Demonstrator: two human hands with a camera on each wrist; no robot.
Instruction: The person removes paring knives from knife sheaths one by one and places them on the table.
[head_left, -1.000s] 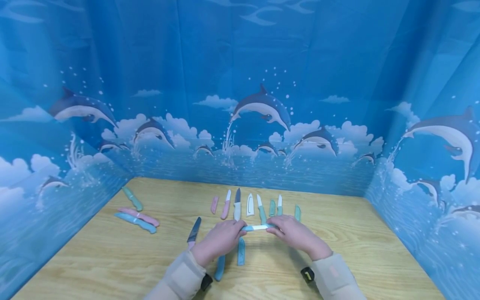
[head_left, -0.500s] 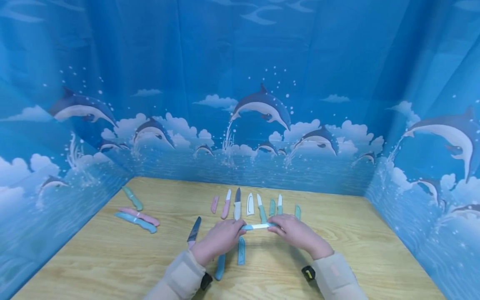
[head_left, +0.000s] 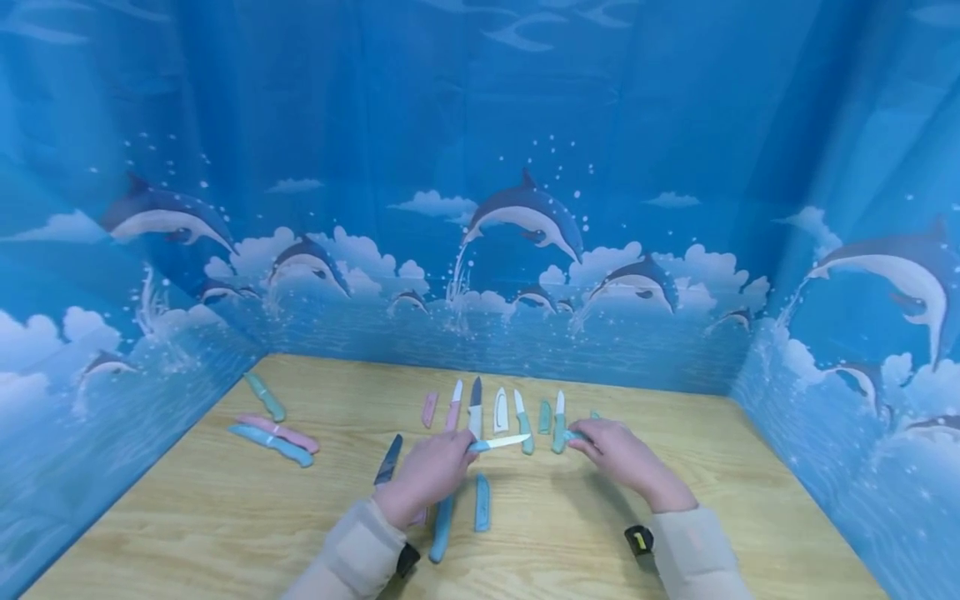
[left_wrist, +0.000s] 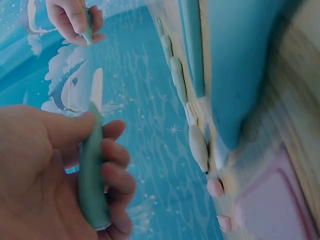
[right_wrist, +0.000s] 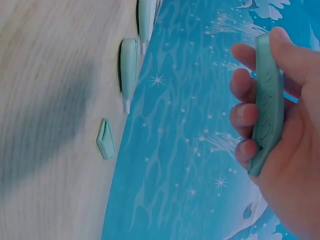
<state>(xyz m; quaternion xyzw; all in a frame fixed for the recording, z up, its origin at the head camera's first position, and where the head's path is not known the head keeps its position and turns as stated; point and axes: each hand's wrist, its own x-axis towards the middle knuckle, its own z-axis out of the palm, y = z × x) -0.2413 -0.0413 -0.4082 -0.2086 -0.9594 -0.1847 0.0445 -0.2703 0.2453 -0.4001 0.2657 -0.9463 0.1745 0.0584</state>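
Bare knife in one hand, its sheath in the other

Nearest, a blue sheath lies on the wooden surface. Above it the left hand curls round the handle of a small white-bladed knife, blade pointing right; the right hand pinches a teal sheath (well apart from the blade). Farther off stands a row of knives and sheaths. The exposed edge could nick fingers if the hands meet carelessly.
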